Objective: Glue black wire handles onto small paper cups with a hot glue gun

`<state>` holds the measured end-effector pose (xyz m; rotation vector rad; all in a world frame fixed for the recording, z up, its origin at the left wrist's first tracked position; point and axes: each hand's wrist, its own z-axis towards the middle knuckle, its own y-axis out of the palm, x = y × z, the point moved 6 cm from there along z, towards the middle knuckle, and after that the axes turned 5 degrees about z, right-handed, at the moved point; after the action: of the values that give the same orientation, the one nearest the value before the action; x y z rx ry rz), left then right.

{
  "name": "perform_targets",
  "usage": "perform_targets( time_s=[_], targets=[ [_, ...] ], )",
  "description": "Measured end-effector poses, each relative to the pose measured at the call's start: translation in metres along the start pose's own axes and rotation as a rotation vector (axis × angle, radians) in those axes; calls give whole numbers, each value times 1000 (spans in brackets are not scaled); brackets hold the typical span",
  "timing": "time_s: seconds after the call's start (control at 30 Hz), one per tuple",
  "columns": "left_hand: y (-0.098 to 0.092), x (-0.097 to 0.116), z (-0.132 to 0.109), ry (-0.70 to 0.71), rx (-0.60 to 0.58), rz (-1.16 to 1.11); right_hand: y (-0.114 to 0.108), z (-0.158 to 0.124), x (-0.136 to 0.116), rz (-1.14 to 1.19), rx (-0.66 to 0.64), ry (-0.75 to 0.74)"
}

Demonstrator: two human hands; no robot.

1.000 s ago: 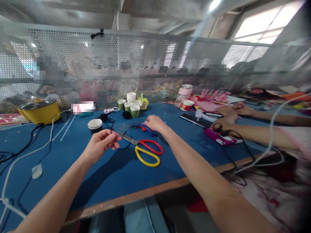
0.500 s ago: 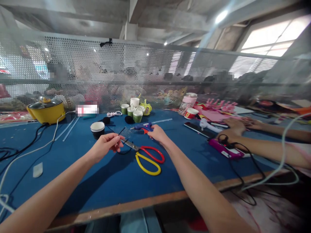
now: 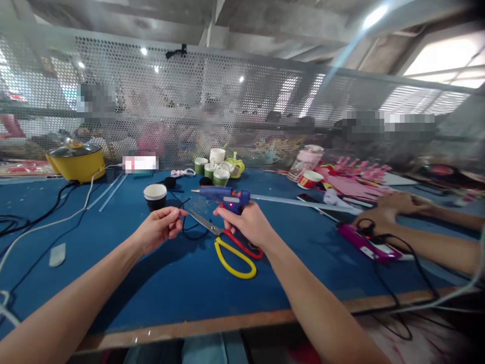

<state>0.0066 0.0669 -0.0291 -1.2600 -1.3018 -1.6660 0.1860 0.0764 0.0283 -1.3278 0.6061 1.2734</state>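
Note:
My right hand [image 3: 248, 220] grips a blue glue gun [image 3: 223, 194], held above the table with its nozzle to the left. A long clear glue stick [image 3: 299, 201] runs out of the gun's back. Thumb and fingertips of my left hand [image 3: 162, 227] are pinched together at a thin black cord [image 3: 185, 203], which hardly shows. Between the hands lie scissors [image 3: 215, 230] with one red and one yellow handle; my right hand hovers over the red one. A black cup [image 3: 155, 203] with a white inside stands just beyond my left hand.
Small green-and-white cups [image 3: 221, 177] stand at the back, near black pompoms [image 3: 170, 183]. A yellow electric pot [image 3: 78, 163] is at the far left. At right are a co-worker's hands [image 3: 394, 210], a purple power strip [image 3: 367, 243] with cables, and a phone [image 3: 322, 210].
The glue gun has come up off the table in my right hand, nearer to me, its glue stick trailing right. My left hand stays pinched in nearly the same place. The view has shifted slightly.

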Motion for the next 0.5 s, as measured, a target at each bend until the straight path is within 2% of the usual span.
perform_targets(
  time_s=[0.1,0.27,0.5],
  targets=[
    [-1,2,-1,16,32,79,7,-6,-3,-21,4,-10],
    [-7,6,0,110,88,250,4,-8,-3,-98,78,-41],
    [-8,9,-2,140,109,333,6,-9,-8,-219,40,-53]
  ],
)
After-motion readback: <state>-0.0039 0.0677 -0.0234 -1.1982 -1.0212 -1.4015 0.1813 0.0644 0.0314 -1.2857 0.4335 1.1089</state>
